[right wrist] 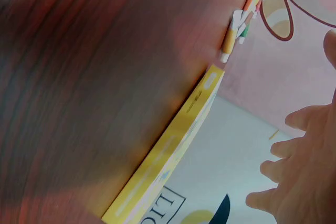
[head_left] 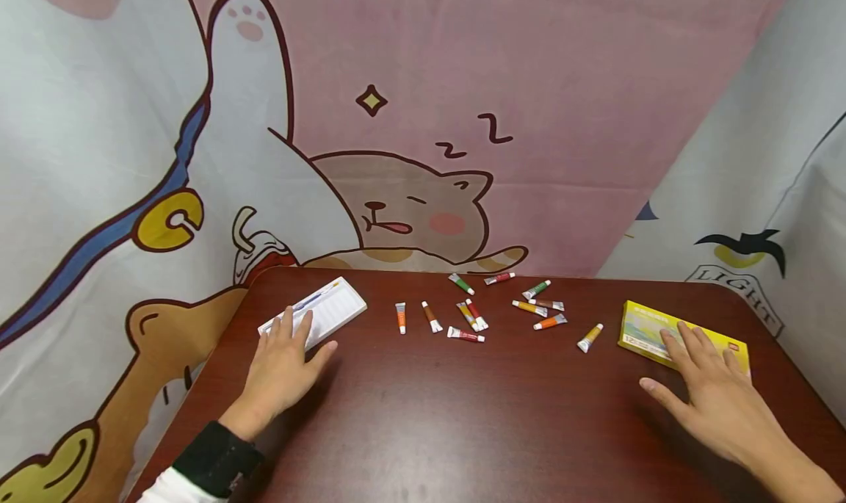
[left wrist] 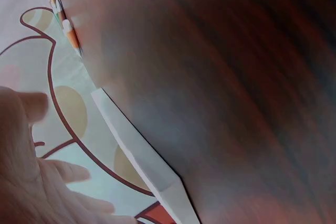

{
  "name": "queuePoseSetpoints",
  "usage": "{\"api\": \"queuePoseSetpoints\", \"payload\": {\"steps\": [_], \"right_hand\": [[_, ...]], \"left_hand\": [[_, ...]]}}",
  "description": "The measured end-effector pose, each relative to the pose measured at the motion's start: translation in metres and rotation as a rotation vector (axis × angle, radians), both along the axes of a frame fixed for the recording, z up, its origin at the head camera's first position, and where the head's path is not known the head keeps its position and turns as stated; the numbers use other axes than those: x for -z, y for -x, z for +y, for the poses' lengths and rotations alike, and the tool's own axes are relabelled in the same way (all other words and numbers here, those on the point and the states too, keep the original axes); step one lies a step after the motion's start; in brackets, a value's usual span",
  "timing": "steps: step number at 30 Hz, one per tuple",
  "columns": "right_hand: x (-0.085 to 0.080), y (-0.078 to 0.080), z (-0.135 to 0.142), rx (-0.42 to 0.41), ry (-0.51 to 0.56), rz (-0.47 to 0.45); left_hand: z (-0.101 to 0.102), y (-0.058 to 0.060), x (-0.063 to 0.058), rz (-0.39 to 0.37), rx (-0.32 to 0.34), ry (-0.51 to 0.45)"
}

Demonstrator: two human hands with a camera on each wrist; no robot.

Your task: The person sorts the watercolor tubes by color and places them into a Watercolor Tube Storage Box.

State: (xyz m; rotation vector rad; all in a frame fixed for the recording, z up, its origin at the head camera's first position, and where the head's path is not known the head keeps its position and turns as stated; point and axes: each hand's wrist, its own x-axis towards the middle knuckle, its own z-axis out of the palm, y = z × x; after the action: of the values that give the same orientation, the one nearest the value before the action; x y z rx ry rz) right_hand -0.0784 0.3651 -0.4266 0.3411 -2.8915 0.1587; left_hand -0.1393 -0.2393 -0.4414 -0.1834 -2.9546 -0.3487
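Observation:
My left hand (head_left: 283,367) hovers, fingers spread, at the near edge of a white tray (head_left: 346,308) that has a thin paintbrush (head_left: 311,302) lying in it. On the other side, my right hand (head_left: 717,393) is spread over a yellow paint box (head_left: 651,334). In the wrist views, both the white tray (left wrist: 139,153) and the yellow box (right wrist: 173,145) stand apart from the fingers. Neither hand holds anything. Between them lie several small paint tubes, among them an orange tube (head_left: 400,318), a red tube (head_left: 465,335) and a yellow tube (head_left: 590,338).
The dark red-brown table (head_left: 423,422) runs up to a cloth backdrop (head_left: 423,62) printed with cartoon animals. Green tubes lie close to the table's back edge, one of them a green tube (head_left: 536,290). A brown tube (head_left: 432,317) sits left of the middle cluster.

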Motion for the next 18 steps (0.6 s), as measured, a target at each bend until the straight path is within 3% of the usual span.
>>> {"api": "queuePoseSetpoints", "payload": {"steps": [4, 7, 14, 18], "right_hand": [[-0.001, -0.002, -0.009, -0.002, 0.015, -0.025], [-0.001, -0.002, -0.015, -0.005, 0.028, -0.042], [-0.003, -0.002, -0.026, -0.004, 0.055, -0.067], [-0.003, -0.002, -0.029, 0.003, 0.066, -0.062]], "left_hand": [[-0.008, 0.003, 0.001, 0.049, -0.049, -0.032], [-0.014, 0.005, -0.001, 0.044, -0.091, -0.032], [-0.038, 0.011, -0.007, -0.033, -0.213, -0.055], [-0.053, 0.013, -0.01, -0.163, -0.287, -0.105]]}}
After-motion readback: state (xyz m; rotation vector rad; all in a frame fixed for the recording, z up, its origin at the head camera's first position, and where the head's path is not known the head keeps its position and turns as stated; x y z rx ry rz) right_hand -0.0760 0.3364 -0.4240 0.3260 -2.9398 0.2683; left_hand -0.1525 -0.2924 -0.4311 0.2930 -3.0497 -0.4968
